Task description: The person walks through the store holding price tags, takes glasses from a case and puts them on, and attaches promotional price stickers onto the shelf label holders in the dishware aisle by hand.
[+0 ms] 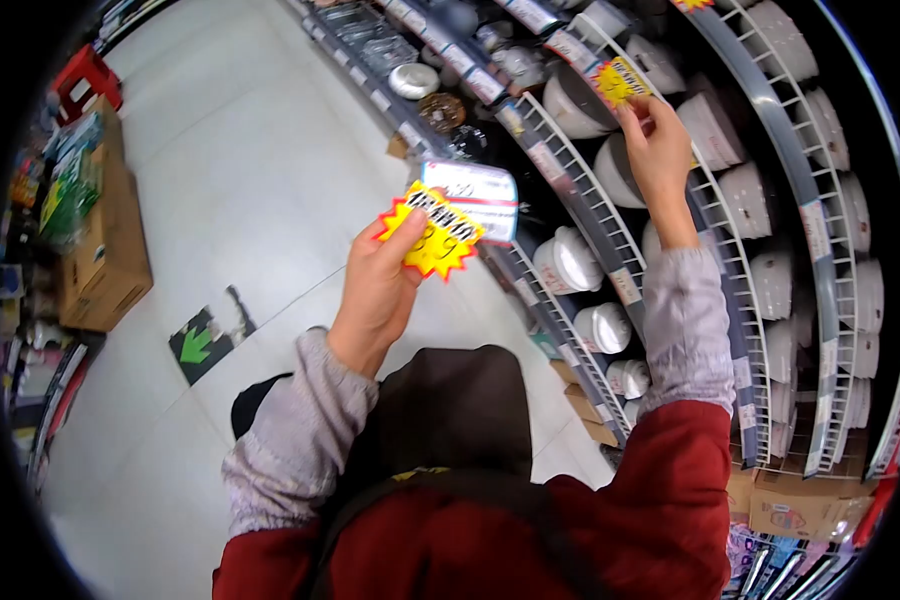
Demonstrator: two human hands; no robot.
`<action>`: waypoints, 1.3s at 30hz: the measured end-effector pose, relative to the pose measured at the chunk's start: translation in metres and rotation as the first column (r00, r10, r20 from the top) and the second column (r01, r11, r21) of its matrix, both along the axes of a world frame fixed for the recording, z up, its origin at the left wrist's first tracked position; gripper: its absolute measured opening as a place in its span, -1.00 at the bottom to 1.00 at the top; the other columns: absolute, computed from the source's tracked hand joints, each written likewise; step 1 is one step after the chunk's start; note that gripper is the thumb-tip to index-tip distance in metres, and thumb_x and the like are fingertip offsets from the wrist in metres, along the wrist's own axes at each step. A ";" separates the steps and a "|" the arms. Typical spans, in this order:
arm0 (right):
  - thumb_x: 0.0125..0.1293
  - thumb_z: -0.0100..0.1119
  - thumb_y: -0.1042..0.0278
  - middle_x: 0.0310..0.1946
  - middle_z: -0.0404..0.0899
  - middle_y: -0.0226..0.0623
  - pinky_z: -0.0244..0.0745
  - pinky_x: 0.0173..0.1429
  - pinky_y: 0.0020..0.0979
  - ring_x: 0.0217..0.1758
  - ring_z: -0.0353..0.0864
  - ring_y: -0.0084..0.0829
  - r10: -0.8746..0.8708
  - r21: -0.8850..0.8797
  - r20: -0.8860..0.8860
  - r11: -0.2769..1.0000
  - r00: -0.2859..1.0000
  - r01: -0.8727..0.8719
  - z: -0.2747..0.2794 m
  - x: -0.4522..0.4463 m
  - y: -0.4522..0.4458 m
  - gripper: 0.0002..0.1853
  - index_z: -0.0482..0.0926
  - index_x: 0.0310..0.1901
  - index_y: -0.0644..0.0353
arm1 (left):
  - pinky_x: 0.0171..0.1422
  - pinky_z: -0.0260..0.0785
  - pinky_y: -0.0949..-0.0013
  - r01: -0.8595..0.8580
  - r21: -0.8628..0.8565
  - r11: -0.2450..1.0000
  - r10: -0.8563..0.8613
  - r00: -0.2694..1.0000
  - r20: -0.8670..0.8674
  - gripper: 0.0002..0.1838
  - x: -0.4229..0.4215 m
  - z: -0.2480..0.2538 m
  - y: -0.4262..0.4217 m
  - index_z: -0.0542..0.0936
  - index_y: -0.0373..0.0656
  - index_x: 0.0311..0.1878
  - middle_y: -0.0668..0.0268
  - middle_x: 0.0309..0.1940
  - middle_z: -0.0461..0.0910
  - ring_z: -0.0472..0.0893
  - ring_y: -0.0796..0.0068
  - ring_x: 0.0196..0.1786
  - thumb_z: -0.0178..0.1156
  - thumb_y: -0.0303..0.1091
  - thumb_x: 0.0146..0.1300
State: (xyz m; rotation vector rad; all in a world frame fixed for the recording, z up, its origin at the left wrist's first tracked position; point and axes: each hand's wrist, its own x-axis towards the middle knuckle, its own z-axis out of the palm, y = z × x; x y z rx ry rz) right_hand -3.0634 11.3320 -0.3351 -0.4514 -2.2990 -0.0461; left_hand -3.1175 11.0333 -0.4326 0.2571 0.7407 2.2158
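In my left hand (378,282) is a yellow starburst price tag (438,243) with a red edge, pinched between thumb and fingers. A white price label (485,200) with a red stripe shows just behind it, also at that hand. My right hand (658,155) reaches up to a shelf edge, its thumb and index finger closed on another yellow starburst tag (620,82) on the shelf's label strip. White bowls (570,105) stand on the shelf just left of that hand.
Shelves with wire fences (580,165) hold stacked white bowls and cups on the right. A cardboard box (110,240) with green packages stands at the left, near a red stool (85,80). A green arrow (196,345) marks the floor.
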 end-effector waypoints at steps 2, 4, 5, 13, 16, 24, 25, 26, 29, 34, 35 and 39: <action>0.16 0.22 0.33 -0.46 0.59 -0.36 0.36 -0.34 -0.57 -0.47 0.49 -0.60 0.218 -0.458 -0.002 0.868 0.976 -0.195 -0.012 0.018 -0.040 -0.83 0.60 -0.29 0.24 | -0.32 0.51 0.39 -0.010 0.011 1.000 0.010 1.000 -0.008 -0.68 -0.002 -0.002 0.001 0.37 -0.33 0.03 0.13 -0.22 0.58 0.63 0.37 -0.27 0.01 -0.31 0.33; 0.16 0.24 0.37 -0.48 0.58 -0.43 0.33 -0.34 -0.64 -0.46 0.45 -0.70 0.344 -0.687 -0.067 0.665 0.937 -0.293 -0.025 0.036 -0.087 -0.84 0.59 -0.31 0.29 | -0.31 0.51 0.39 -0.015 0.031 0.999 0.015 1.000 -0.019 -0.69 -0.002 -0.005 0.003 0.37 -0.33 0.03 0.13 -0.21 0.58 0.63 0.37 -0.26 0.01 -0.31 0.34; 0.16 0.24 0.39 -0.48 0.57 -0.47 0.33 -0.33 -0.65 -0.44 0.45 -0.71 0.394 -0.775 -0.131 0.531 0.910 -0.342 -0.032 0.042 -0.105 -0.85 0.59 -0.31 0.30 | -0.28 0.52 0.39 -0.043 0.029 0.999 0.043 0.999 0.001 -0.69 -0.001 -0.007 0.006 0.37 -0.32 0.04 0.14 -0.20 0.58 0.63 0.38 -0.24 0.01 -0.31 0.34; 0.11 0.30 0.42 -0.42 0.50 -0.46 0.24 -0.38 -0.74 -0.47 0.37 -0.79 0.275 -0.757 -0.369 0.466 0.888 -0.459 -0.063 0.038 -0.153 -0.70 0.46 -0.14 0.29 | -0.10 0.52 0.38 -0.163 0.017 0.986 0.163 0.986 0.030 -0.69 0.003 -0.014 0.016 0.38 -0.34 0.04 0.17 -0.14 0.56 0.60 0.44 -0.15 0.00 -0.32 0.35; 0.13 0.26 0.44 -0.42 0.50 -0.44 0.25 -0.41 -0.73 -0.49 0.36 -0.80 0.305 -0.772 -0.352 0.439 0.885 -0.459 -0.063 0.038 -0.157 -0.75 0.52 -0.16 0.30 | -0.05 0.50 0.38 -0.162 0.020 0.987 0.161 0.986 0.039 -0.70 0.007 -0.017 0.018 0.39 -0.33 0.04 0.18 -0.12 0.54 0.59 0.45 -0.12 0.01 -0.34 0.34; 0.17 0.18 0.52 -0.45 0.56 -0.40 0.40 -0.37 -0.68 -0.46 0.48 -0.74 0.366 -0.901 -0.266 0.234 0.892 -0.365 -0.081 0.029 -0.158 -0.85 0.53 -0.23 0.38 | -0.02 0.45 0.39 -0.135 0.048 0.990 0.124 0.976 0.178 -0.75 0.014 -0.024 0.022 0.45 -0.33 -0.09 0.18 -0.17 0.55 0.58 0.45 -0.13 -0.06 -0.42 0.22; 0.17 0.18 0.52 -0.45 0.56 -0.40 0.40 -0.37 -0.68 -0.46 0.48 -0.74 0.360 -0.901 -0.270 0.233 0.893 -0.366 -0.080 0.029 -0.158 -0.85 0.53 -0.23 0.38 | -0.02 0.45 0.39 -0.129 0.046 0.991 0.120 0.977 0.175 -0.75 0.014 -0.025 0.023 0.45 -0.33 -0.09 0.18 -0.17 0.55 0.58 0.45 -0.13 -0.06 -0.42 0.22; 0.18 0.17 0.52 -0.46 0.56 -0.40 0.40 -0.37 -0.67 -0.46 0.48 -0.73 0.360 -0.909 -0.262 0.219 0.895 -0.355 -0.080 0.030 -0.157 -0.86 0.53 -0.24 0.37 | -0.03 0.45 0.39 -0.132 0.047 0.990 0.122 0.978 0.171 -0.75 0.014 -0.027 0.023 0.44 -0.34 -0.09 0.18 -0.17 0.55 0.58 0.43 -0.13 -0.05 -0.42 0.21; 0.19 0.15 0.52 -0.45 0.56 -0.40 0.40 -0.37 -0.67 -0.45 0.48 -0.73 0.353 -0.920 -0.257 0.197 0.900 -0.340 -0.080 0.034 -0.156 -0.87 0.53 -0.24 0.37 | -0.03 0.45 0.38 -0.122 0.047 0.991 0.113 0.981 0.155 -0.73 0.015 -0.029 0.024 0.42 -0.37 -0.09 0.17 -0.17 0.54 0.58 0.41 -0.14 -0.06 -0.42 0.20; 0.19 0.14 0.52 -0.43 0.56 -0.40 0.40 -0.37 -0.67 -0.44 0.48 -0.73 0.340 -0.930 -0.275 0.143 0.899 -0.338 -0.078 0.041 -0.155 -0.86 0.53 -0.22 0.37 | -0.02 0.44 0.37 -0.113 0.030 0.993 0.107 0.983 0.146 -0.71 0.019 -0.026 0.027 0.41 -0.37 -0.07 0.17 -0.18 0.54 0.58 0.38 -0.14 -0.10 -0.41 0.19; 0.20 0.14 0.52 -0.43 0.56 -0.40 0.40 -0.38 -0.67 -0.45 0.48 -0.73 0.343 -0.931 -0.283 0.128 0.896 -0.343 -0.077 0.042 -0.154 -0.85 0.53 -0.21 0.37 | -0.01 0.43 0.37 -0.108 0.041 0.993 0.101 0.986 0.134 -0.70 0.019 -0.027 0.027 0.41 -0.38 -0.06 0.16 -0.17 0.54 0.57 0.38 -0.13 -0.11 -0.41 0.19; 0.21 0.11 0.54 -0.42 0.56 -0.40 0.39 -0.39 -0.68 -0.46 0.46 -0.74 0.333 -0.926 -0.302 0.120 0.893 -0.358 -0.083 0.045 -0.152 -0.83 0.53 -0.17 0.36 | 0.01 0.42 0.35 -0.114 0.045 0.992 0.106 0.983 0.148 -0.65 0.024 -0.022 0.029 0.40 -0.39 0.00 0.15 -0.14 0.53 0.56 0.39 -0.10 -0.14 -0.41 0.19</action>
